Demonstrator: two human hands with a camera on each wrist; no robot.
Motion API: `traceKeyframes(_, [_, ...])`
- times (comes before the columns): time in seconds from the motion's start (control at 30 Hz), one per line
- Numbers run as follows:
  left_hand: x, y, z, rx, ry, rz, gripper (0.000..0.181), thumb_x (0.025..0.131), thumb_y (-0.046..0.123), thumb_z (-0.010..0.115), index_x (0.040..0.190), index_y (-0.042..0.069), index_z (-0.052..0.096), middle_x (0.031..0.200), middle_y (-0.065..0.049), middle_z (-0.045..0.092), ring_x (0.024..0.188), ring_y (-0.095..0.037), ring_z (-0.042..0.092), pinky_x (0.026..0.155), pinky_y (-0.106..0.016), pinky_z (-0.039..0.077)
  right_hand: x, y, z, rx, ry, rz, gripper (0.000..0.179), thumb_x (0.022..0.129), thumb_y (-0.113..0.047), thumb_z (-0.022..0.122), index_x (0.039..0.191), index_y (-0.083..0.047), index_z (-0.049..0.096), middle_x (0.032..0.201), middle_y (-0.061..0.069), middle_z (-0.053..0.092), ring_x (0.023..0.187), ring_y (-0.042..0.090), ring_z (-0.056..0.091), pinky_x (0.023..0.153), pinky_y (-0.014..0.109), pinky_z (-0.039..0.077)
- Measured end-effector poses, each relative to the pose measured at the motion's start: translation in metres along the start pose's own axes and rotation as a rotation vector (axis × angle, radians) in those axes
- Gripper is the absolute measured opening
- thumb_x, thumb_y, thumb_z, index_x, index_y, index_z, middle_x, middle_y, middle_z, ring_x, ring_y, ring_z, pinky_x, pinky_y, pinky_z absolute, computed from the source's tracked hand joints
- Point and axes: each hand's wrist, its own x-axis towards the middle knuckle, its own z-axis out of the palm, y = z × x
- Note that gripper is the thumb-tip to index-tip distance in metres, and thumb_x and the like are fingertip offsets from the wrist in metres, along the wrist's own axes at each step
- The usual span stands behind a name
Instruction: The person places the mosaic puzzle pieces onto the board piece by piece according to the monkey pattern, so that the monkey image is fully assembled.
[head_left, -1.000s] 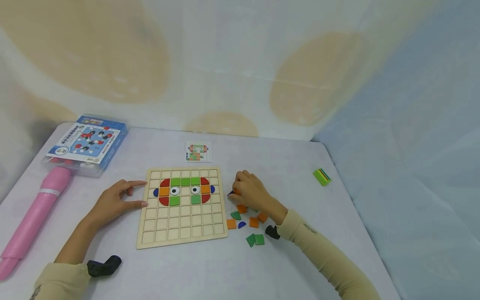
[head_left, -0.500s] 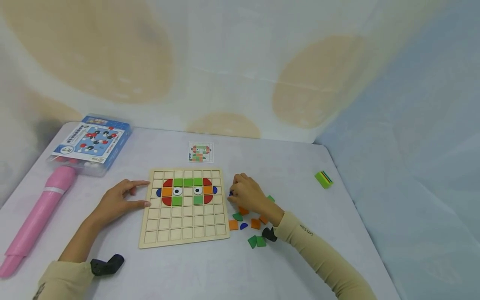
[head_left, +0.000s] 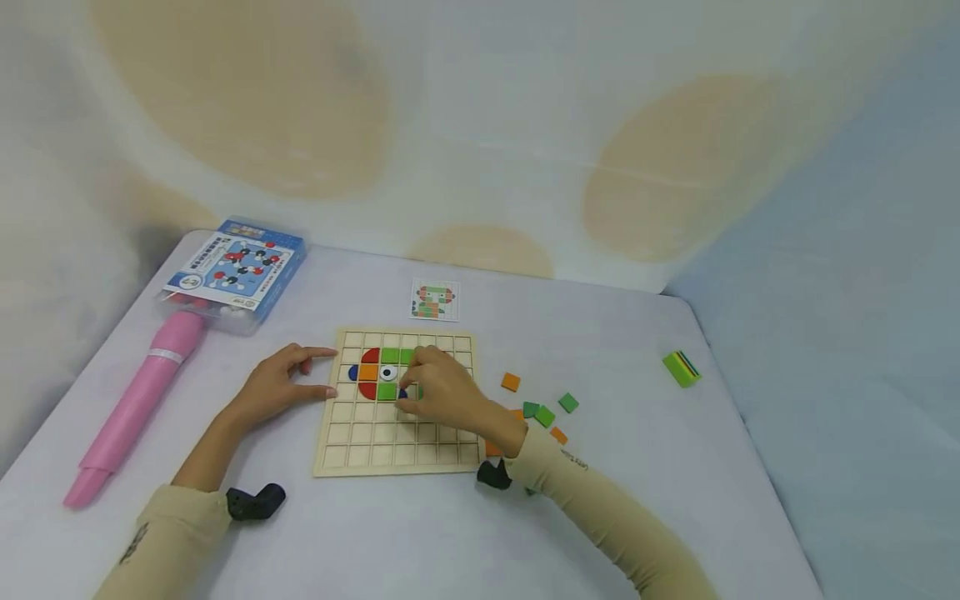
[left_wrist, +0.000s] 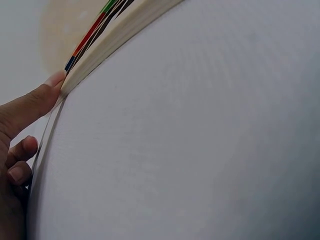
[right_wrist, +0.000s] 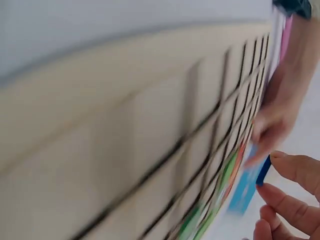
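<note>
A wooden grid board (head_left: pixel 356 456) lies on the table with red, green, orange and blue tiles set in its upper cells, plus a round eye tile (head_left: pixel 387 373). At its left edge rests my left hand (head_left: pixel 276 385), index finger and thumb stretched out to the rim. The left wrist view has the thumb (left_wrist: pixel 35 102) right against the board's side. My right hand (head_left: pixel 446 390) hovers over the middle of the board and covers part of the pattern. Between its thumb and fingertips it pinches a small blue tile (right_wrist: pixel 264 170).
Loose tiles, orange (head_left: pixel 511 382) and green (head_left: pixel 568 403) among them, lie right of the board, some behind the right forearm. Behind the board is a pattern card (head_left: pixel 436 300). A blue box (head_left: pixel 232 275), pink tube (head_left: pixel 142 400) and small green block (head_left: pixel 681 368) lie farther out.
My right hand has moved left from the loose tiles to over the board, with the blue tile pinched. The left hand stays at the board's edge. The head view has shifted.
</note>
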Motion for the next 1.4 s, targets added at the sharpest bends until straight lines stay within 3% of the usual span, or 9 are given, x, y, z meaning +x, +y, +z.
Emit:
traceKeyframes(0.17, [0.003,0.0,0.005,-0.024,0.009,0.021,0.063,0.077,0.043,0.084,0.132,0.019,0.064,0.091,-0.003,0.044,0.084,-0.019,0.041,0.072,-0.035,0.031,0.03,-0.038,0.021,-0.063,-0.099,-0.066,0.026,0.087,-0.037,0.076,0.102,-0.015,0.079,0.101,-0.004,0.059,0.096,0.01,0.051,0.085,0.019,0.043])
traceKeyframes(0.3, [0.001,0.0,0.003,-0.036,0.02,0.039,0.061,0.077,0.041,0.084,0.131,0.019,0.065,0.089,-0.003,0.045,0.081,-0.018,0.041,0.072,-0.035,0.031,0.043,-0.052,0.035,-0.111,-0.11,-0.078,0.026,0.088,-0.038,0.075,0.102,-0.016,0.078,0.104,-0.005,0.059,0.097,0.009,0.052,0.085,0.019,0.043])
traceKeyframes(0.43, [0.0,0.001,-0.001,-0.038,0.027,0.046,0.06,0.077,0.039,0.084,0.13,0.018,0.065,0.089,-0.003,0.046,0.082,-0.018,0.041,0.072,-0.035,0.032,0.046,-0.056,0.038,-0.138,-0.087,-0.083,0.027,0.089,-0.04,0.074,0.101,-0.016,0.077,0.104,-0.004,0.059,0.095,0.01,0.052,0.08,0.02,0.044])
traceKeyframes(0.63, [0.006,0.006,-0.001,-0.027,0.016,0.052,0.061,0.077,0.037,0.085,0.131,0.016,0.065,0.089,-0.004,0.046,0.082,-0.019,0.042,0.073,-0.035,0.032,0.039,-0.051,0.03,-0.126,-0.063,-0.054,0.024,0.09,-0.037,0.074,0.102,-0.017,0.079,0.107,-0.003,0.059,0.098,0.01,0.052,0.088,0.021,0.044])
traceKeyframes(0.83, [0.003,0.004,-0.001,-0.024,0.016,0.036,0.063,0.077,0.039,0.085,0.132,0.017,0.064,0.09,-0.004,0.046,0.084,-0.019,0.042,0.073,-0.035,0.032,0.043,-0.055,0.032,-0.077,-0.102,-0.072,0.015,0.091,-0.028,0.072,0.097,-0.016,0.08,0.101,-0.004,0.06,0.092,0.01,0.05,0.081,0.018,0.041])
traceKeyframes(1.0, [-0.003,0.002,0.0,-0.014,0.014,0.005,0.064,0.077,0.04,0.084,0.133,0.018,0.063,0.092,-0.004,0.045,0.086,-0.02,0.041,0.073,-0.037,0.031,0.046,-0.062,0.033,-0.126,-0.123,-0.106,0.012,0.092,-0.026,0.071,0.093,-0.018,0.079,0.101,-0.004,0.06,0.089,0.01,0.05,0.078,0.02,0.041])
traceKeyframes(1.1, [-0.004,0.003,0.001,-0.015,0.002,-0.001,0.065,0.078,0.042,0.083,0.134,0.017,0.062,0.093,-0.005,0.045,0.088,-0.021,0.041,0.074,-0.037,0.031,0.043,-0.06,0.033,-0.171,-0.127,-0.108,0.012,0.092,-0.025,0.069,0.097,-0.019,0.079,0.102,-0.004,0.061,0.091,0.01,0.051,0.079,0.02,0.042])
traceKeyframes(1.23, [-0.005,0.006,0.001,-0.016,-0.01,-0.008,0.066,0.078,0.046,0.082,0.134,0.017,0.062,0.095,-0.006,0.045,0.088,-0.021,0.041,0.074,-0.037,0.031,0.029,-0.049,0.014,-0.171,-0.137,-0.073,0.018,0.093,-0.023,0.069,0.108,-0.017,0.077,0.106,-0.003,0.06,0.096,0.011,0.052,0.082,0.02,0.043])
traceKeyframes(1.4, [-0.006,0.011,-0.004,0.002,-0.015,-0.025,0.069,0.078,0.048,0.081,0.136,0.016,0.06,0.096,-0.006,0.044,0.09,-0.021,0.04,0.073,-0.037,0.031,-0.004,-0.004,-0.025,-0.097,-0.066,-0.056,0.02,0.089,-0.012,0.073,0.109,-0.011,0.077,0.103,0.002,0.062,0.092,0.016,0.053,0.078,0.024,0.044])
